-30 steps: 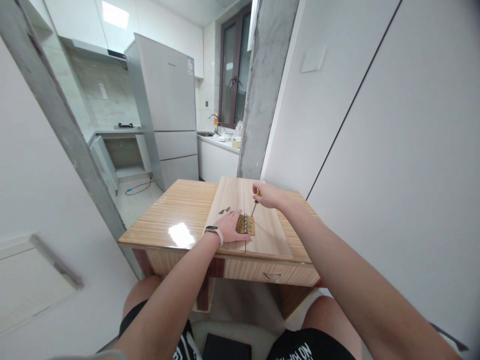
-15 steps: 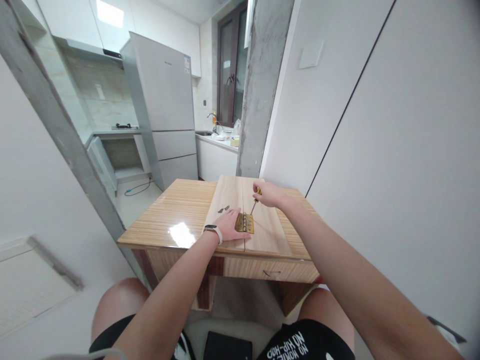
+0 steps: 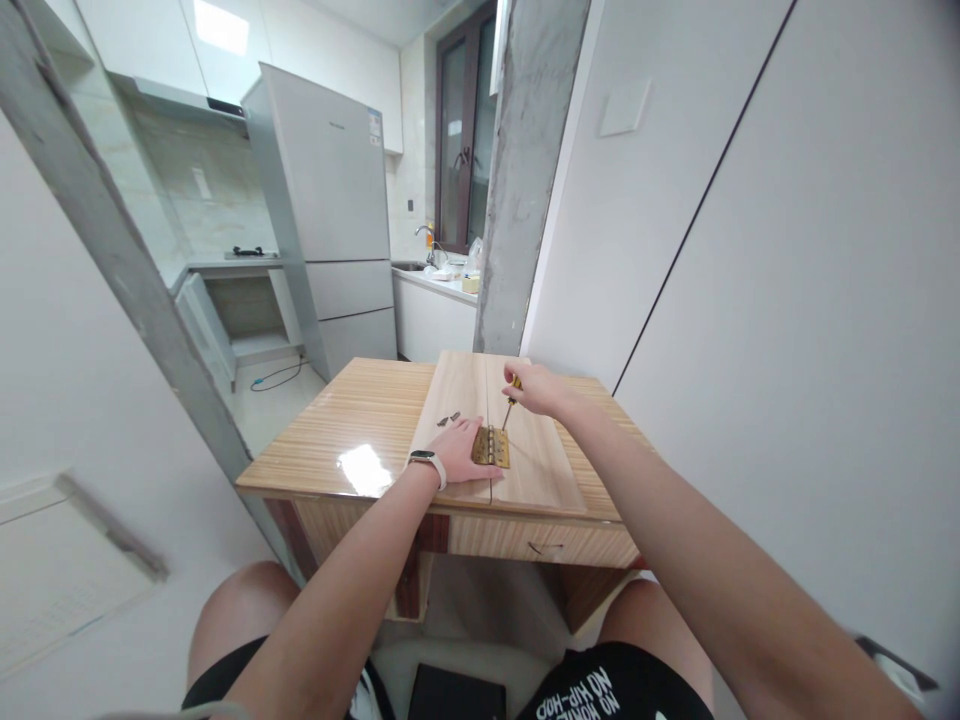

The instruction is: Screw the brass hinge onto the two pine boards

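A brass hinge (image 3: 492, 448) lies unfolded across the seam between two pale wooden boards (image 3: 536, 470). My left hand (image 3: 459, 450) rests flat on the left board, fingers and thumb spread around the hinge's left leaf and touching it. Closed round the yellow handle of a screwdriver (image 3: 509, 408), my right hand (image 3: 534, 388) is above the right board. The screwdriver is tilted, its tip at the upper edge of the hinge's right leaf; any screw under the tip is too small to make out. Several small dark screws (image 3: 448, 419) lie beyond my left hand.
The boards lie on a glossy wooden desk (image 3: 322, 440) with a drawer (image 3: 551, 540) in front. A white wall (image 3: 712, 330) stands close on the right. Beyond are a grey pillar (image 3: 517, 200), a fridge (image 3: 322, 190) and a sink counter (image 3: 435, 305).
The right hand has turned very slightly around the screwdriver handle. The left hand and the hinge keep their places; the whole view has shifted a little.
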A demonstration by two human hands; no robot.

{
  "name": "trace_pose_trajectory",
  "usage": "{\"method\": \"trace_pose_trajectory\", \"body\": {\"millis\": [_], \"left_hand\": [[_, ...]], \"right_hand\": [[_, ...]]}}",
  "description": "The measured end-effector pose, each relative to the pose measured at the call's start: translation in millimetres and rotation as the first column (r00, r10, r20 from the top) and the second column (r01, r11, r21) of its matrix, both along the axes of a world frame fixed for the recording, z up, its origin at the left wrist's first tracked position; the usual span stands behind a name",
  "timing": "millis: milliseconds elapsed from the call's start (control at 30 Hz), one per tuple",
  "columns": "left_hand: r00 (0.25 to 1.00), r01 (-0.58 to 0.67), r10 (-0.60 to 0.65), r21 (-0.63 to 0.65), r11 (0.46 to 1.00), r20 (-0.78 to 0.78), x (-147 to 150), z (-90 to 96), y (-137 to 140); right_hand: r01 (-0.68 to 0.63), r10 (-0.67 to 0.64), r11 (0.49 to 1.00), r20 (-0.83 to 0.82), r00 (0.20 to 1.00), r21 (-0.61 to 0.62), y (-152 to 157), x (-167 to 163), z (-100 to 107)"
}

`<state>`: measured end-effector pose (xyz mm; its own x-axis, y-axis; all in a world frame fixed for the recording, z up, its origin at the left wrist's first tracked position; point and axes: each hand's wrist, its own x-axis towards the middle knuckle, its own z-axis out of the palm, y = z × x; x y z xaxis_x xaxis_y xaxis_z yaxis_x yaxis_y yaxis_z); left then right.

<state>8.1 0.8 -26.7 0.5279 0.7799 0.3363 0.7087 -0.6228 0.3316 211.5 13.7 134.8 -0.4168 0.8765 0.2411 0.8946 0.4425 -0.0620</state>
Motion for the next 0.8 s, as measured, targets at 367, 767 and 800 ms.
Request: {"method": "trace_pose_trajectory", "body": {"millis": [367, 767, 800], "left_hand": [[1.0, -0.001, 0.001, -0.004, 1.0, -0.003, -0.5, -0.7, 0.4], [1.0, -0.004, 0.005, -0.022, 1.0, 0.016, 0.2, 0.9, -0.9], [1.0, -0.004, 0.004, -0.023, 1.0, 0.017, 0.3, 1.5, -1.3]], "right_hand": [[-0.054, 0.045, 0.994, -0.09, 0.995, -0.096, -0.9, -2.5, 2.3], [-0.003, 0.001, 1.0, -0.049, 0.999, -0.028, -2.1, -0.7, 3.2], [0.003, -0.004, 1.0, -0.042, 0.999, -0.016, -1.1, -0.3, 2.1]]}}
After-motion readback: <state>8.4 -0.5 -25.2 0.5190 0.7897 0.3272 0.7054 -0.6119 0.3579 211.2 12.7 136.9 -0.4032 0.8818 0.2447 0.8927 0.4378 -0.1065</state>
